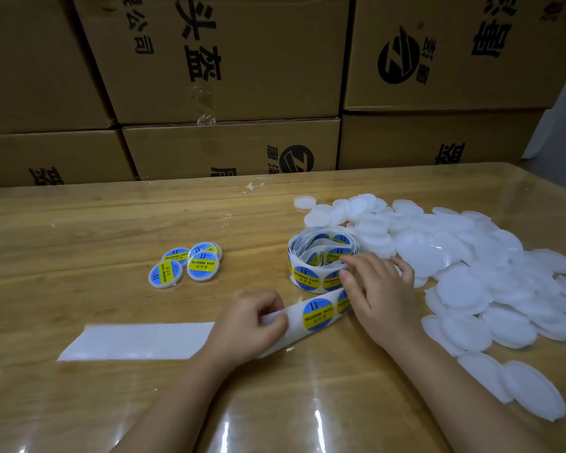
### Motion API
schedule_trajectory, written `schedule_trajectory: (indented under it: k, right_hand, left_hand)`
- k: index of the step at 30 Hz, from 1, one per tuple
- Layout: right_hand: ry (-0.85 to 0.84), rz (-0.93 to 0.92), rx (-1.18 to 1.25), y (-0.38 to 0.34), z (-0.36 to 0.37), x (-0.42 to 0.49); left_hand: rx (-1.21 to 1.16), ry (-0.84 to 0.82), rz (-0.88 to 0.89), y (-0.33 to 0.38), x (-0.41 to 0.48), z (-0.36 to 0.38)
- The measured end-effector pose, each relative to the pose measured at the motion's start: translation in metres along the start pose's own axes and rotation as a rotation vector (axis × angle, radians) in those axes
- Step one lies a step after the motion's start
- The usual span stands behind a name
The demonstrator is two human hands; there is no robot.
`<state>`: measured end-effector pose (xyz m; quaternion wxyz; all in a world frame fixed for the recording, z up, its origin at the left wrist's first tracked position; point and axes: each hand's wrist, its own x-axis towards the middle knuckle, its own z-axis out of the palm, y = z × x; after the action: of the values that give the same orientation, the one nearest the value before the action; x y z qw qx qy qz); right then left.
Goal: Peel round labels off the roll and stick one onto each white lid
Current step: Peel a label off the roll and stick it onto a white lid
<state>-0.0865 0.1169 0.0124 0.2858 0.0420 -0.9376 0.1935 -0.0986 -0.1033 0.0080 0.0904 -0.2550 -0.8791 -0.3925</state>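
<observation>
labelled lids [203, 266]: 4, beyond left hand [252, 322] | label roll [304, 277]: 1, at right hand [379, 299] fingertips | unlabelled white lids [471, 273]: uncountable heap, right of it | cardboard cartons [229, 145]: 6

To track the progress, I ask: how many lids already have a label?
4, in one cluster on the table, left of the roll: front left lid, front right lid, back left lid, back right lid. Another may be hidden under them.
</observation>
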Motion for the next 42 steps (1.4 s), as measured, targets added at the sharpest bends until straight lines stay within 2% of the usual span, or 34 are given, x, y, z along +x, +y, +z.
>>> schedule_trajectory:
  k: [6, 10, 12, 15, 19, 24, 26, 28, 31, 36, 40, 42]
  right_hand:
    - [0.030, -0.010, -0.044, 0.002, 0.000, 0.001]
    - [-0.168, -0.031, -0.064, 0.007, 0.003, 0.001]
    - [-0.171, -0.049, -0.056, 0.010, 0.005, 0.000]
    - [-0.110, -0.080, -0.052, 0.010, 0.006, 0.000]
    - [-0.022, -0.112, 0.013, 0.010, 0.007, 0.000]
    - [0.058, -0.183, 0.162, 0.006, 0.008, -0.001]
    - [0.103, -0.180, 0.146, 0.007, 0.009, 0.000]
    - [0.146, -0.095, 0.050, 0.010, 0.009, 0.002]
    - [0.094, 0.062, -0.032, 0.013, 0.012, 0.001]
    - [-0.043, 0.066, 0.106, 0.018, 0.016, 0.001]
    - [-0.036, 0.070, 0.222, 0.014, 0.016, 0.000]
    - [-0.027, 0.145, 0.225, 0.014, 0.014, 0.000]
  left_hand:
    - [0.292, 0.059, 0.060, -0.002, -0.001, -0.015]
    - [0.417, 0.119, 0.131, 0.018, -0.004, -0.006]
    - [0.413, 0.125, 0.160, 0.025, -0.004, 0.003]
    - [0.332, 0.127, 0.148, 0.023, -0.005, 0.012]
    - [0.152, 0.121, 0.014, 0.006, -0.004, 0.012]
    - [-0.056, 0.194, -0.128, -0.004, 0.001, 0.011]
    - [-0.096, 0.184, -0.152, -0.006, 0.000, 0.011]
    - [-0.126, 0.164, -0.167, -0.005, 0.000, 0.011]
    - [-0.157, 0.153, -0.192, -0.003, 0.001, 0.011]
    - [-0.236, 0.142, -0.241, -0.006, 0.003, 0.011]
    - [-0.266, 0.128, -0.247, -0.007, 0.005, 0.010]
    - [-0.254, 0.115, -0.252, -0.009, 0.005, 0.010]
